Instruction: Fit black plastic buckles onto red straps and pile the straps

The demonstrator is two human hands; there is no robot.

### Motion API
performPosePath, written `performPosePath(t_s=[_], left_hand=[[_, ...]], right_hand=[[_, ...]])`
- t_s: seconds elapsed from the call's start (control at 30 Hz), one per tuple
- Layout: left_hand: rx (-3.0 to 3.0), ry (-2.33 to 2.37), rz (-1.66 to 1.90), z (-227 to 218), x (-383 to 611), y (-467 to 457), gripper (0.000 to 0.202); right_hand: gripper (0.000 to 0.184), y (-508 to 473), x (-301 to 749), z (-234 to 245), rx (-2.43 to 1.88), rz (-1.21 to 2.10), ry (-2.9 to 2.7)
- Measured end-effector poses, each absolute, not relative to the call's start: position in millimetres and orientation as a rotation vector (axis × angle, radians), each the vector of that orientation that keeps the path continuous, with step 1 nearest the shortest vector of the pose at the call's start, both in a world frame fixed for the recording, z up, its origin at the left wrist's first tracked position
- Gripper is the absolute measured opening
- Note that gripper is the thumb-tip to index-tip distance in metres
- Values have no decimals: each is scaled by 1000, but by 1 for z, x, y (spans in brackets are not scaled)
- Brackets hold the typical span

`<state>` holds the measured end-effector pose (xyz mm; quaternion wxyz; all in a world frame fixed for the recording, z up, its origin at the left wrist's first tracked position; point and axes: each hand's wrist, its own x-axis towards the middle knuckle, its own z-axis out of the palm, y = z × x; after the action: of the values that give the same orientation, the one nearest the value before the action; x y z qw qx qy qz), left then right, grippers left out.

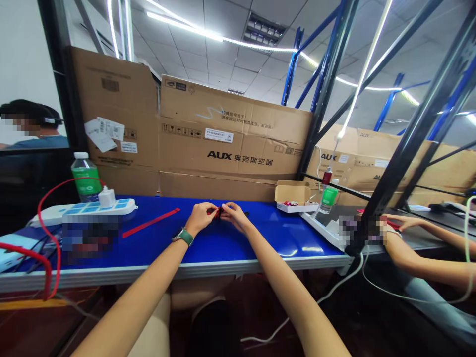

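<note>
Over the blue tabletop (275, 233), my left hand (202, 216) and my right hand (234, 215) meet fingertip to fingertip. Between them is a small red and black item (219, 213), pinched by both hands. Fingers cover most of it, so its kind cannot be made out. A bit of something dark (246, 213) shows just beyond my right hand. To the left of my hands a flat red strip (150, 223) lies slantwise on the tabletop. My left wrist wears a watch with a green band (185, 237).
At the left stand a white power strip (124, 205) with a plugged-in charger (106, 197), a green-labelled bottle (86, 176) and a red cable (57, 248). A small open carton (295, 198) holds little red parts. Cardboard (238, 144) walls the back. Another person's arms (420, 253) are at the right.
</note>
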<state>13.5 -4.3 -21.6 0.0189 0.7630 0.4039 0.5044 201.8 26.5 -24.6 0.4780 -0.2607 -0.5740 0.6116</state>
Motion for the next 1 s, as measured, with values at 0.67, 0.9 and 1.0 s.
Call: performPosePath(t_s=[0.67,0.9,1.0], left_hand=[[2430,1225,1615,-17,14,-4,16],[2367,1197,1637,-18,12,-3,16],[2318,1108,1574,-18,16,-7,20]], right_hand=[[51,22,215,-17,-585,1559,-1452],[55,22,214,-17,-563,1658,-1428],[53,23,214,-18,-554,1635,-1421]])
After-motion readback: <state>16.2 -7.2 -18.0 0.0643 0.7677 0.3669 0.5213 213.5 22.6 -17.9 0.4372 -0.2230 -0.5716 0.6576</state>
